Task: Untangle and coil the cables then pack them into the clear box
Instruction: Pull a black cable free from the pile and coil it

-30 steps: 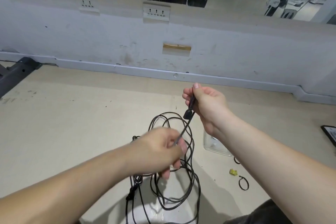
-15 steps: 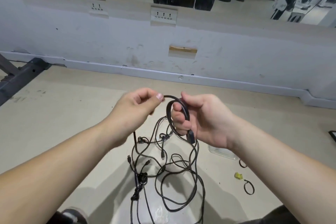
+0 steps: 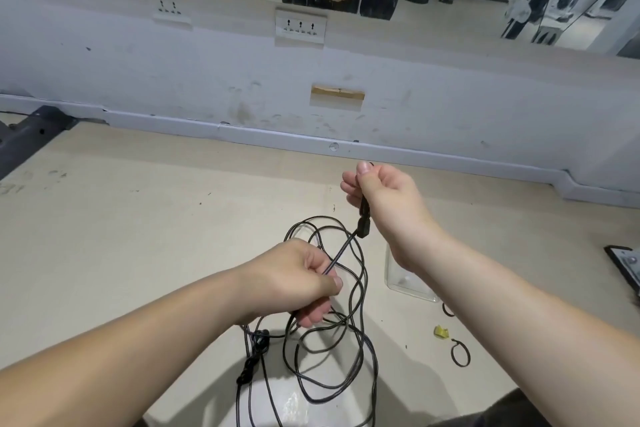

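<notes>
A tangle of thin black cables (image 3: 349, 350) lies in loose loops on the beige floor in front of me. My right hand (image 3: 388, 198) is raised and closed on the plug end of one black cable, the plug hanging below its fingers. My left hand (image 3: 298, 277) is lower and to the left, closed around the same cable, which runs taut between the two hands. The clear box (image 3: 405, 282) sits on the floor behind my right forearm, partly hidden by it.
Two small black loop ties (image 3: 460, 352) and a yellow scrap (image 3: 441, 331) lie on the floor at the right. A dark flat object (image 3: 625, 263) is at the right edge. A white wall with sockets (image 3: 300, 27) and a mirror stands ahead; dark metal frame (image 3: 31, 132) at left.
Half a second ago both hands were level and close, bending the cable into a loop. Now my left hand has dropped down and my right has risen, and the cable runs straight between them.
</notes>
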The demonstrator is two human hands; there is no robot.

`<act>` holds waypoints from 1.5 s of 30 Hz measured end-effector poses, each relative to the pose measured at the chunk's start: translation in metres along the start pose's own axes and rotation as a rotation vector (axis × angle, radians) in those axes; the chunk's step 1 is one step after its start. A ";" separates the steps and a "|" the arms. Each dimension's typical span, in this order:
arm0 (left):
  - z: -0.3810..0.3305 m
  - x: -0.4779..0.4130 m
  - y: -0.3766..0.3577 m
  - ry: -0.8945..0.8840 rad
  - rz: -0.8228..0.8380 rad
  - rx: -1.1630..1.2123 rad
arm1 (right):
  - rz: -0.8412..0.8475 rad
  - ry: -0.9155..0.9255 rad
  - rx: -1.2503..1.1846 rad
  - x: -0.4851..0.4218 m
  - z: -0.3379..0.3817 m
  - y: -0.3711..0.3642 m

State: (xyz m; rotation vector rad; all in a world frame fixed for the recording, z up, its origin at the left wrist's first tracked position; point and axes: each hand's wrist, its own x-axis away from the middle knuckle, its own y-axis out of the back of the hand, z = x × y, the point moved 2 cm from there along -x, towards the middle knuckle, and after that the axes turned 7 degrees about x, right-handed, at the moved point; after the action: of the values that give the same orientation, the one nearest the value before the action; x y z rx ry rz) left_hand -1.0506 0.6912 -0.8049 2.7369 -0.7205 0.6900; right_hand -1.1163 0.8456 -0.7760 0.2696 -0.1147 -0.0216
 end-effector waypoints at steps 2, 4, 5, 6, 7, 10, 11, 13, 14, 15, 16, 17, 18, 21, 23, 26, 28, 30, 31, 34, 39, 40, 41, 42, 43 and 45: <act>-0.004 0.003 0.001 -0.026 0.034 -0.021 | -0.017 0.084 0.206 0.002 0.000 -0.001; -0.013 0.005 0.006 -0.135 -0.023 -0.034 | 0.018 0.184 0.414 0.006 0.000 -0.005; -0.018 0.005 0.012 -0.225 -0.095 -0.060 | 0.046 0.216 0.506 0.008 0.000 -0.008; -0.023 0.007 0.019 -0.325 -0.178 -0.093 | 0.070 0.231 0.562 0.011 0.001 -0.010; -0.028 0.009 0.028 -0.420 -0.252 -0.117 | 0.093 0.226 0.560 0.014 0.003 -0.013; -0.034 0.015 0.049 -0.576 -0.365 -0.042 | 0.252 0.109 0.210 0.021 0.011 -0.022; -0.033 0.017 0.055 -0.590 -0.398 0.018 | 0.316 0.059 0.111 0.024 0.014 -0.024; -0.031 0.018 0.064 -0.599 -0.450 0.094 | 0.446 -0.061 -0.018 0.029 0.016 -0.028; -0.030 0.018 0.067 -0.598 -0.466 0.103 | 0.520 -0.138 -0.080 0.032 0.016 -0.029; -0.029 0.018 0.069 -0.587 -0.476 0.111 | 0.591 -0.214 -0.156 0.035 0.017 -0.029; -0.026 0.015 0.070 -0.564 -0.474 0.132 | 0.645 -0.269 -0.250 0.038 0.019 -0.029; -0.023 0.013 0.068 -0.530 -0.458 0.163 | 0.665 -0.305 -0.349 0.038 0.022 -0.028; -0.019 0.010 0.064 -0.491 -0.423 0.206 | 0.657 -0.328 -0.438 0.038 0.024 -0.025; -0.010 0.002 0.041 -0.340 -0.253 0.405 | 0.639 -0.382 -0.666 0.035 0.030 -0.017; -0.003 -0.002 0.028 -0.236 -0.182 0.428 | 0.673 -0.394 -0.759 0.036 0.034 -0.014; 0.013 -0.006 0.013 -0.104 -0.106 0.154 | 0.625 -0.349 -0.830 0.032 0.036 -0.011; 0.022 -0.005 0.002 -0.017 -0.027 0.040 | 0.482 -0.229 -0.663 0.022 0.032 -0.008; 0.022 -0.004 -0.004 0.026 0.013 0.024 | 0.273 -0.091 -0.348 0.012 0.023 -0.004; 0.020 -0.004 -0.004 0.029 0.017 0.024 | 0.182 -0.053 -0.232 0.007 0.019 -0.002; 0.009 -0.001 -0.001 -0.003 0.051 -0.051 | 0.016 0.017 0.106 0.000 0.007 0.004; -0.025 0.009 0.013 -0.357 -0.155 -0.098 | 0.123 0.132 0.642 0.008 0.001 -0.002; -0.030 0.010 0.022 -0.420 -0.223 -0.056 | 0.143 0.126 0.612 0.011 0.004 -0.005; -0.034 0.011 0.033 -0.466 -0.286 -0.015 | 0.168 0.099 0.500 0.014 0.007 -0.008; -0.037 0.013 0.042 -0.501 -0.346 0.012 | 0.208 0.060 0.343 0.018 0.011 -0.012; -0.038 0.015 0.050 -0.525 -0.404 0.025 | 0.262 0.017 0.197 0.021 0.014 -0.015; -0.036 0.016 0.060 -0.546 -0.502 0.031 | 0.387 -0.057 0.049 0.029 0.019 -0.019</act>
State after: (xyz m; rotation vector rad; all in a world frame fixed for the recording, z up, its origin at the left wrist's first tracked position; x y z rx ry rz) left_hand -1.0826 0.6453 -0.7595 2.9672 -0.0796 -0.1608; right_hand -1.0900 0.8208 -0.7598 0.2922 -0.2224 0.3582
